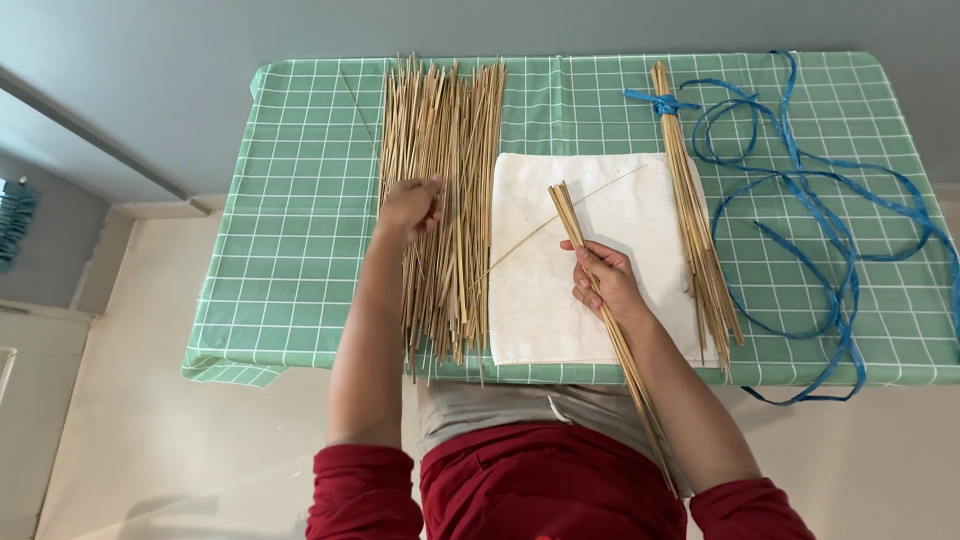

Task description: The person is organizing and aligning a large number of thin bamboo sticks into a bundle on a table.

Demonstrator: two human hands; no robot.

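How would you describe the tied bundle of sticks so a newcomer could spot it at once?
Start at the green checked tablecloth, then find the white cloth at its middle. Just right of that cloth lies the tied bundle, beside loops of blue ribbon. Unlike the loose pile on the left, it is slim and knotted with blue ribbon near its far end.

We have a single view, from the camera on our head, looking almost straight down and slightly forward over our own lap and forearms onto the worktop (300,300). It sits close enough that the whole green checked top fills the upper two thirds of the picture, its near edge crossing just above our waist and its far edge meeting the grey wall at the top. On the left and right we see strips of pale floor beside the worktop.
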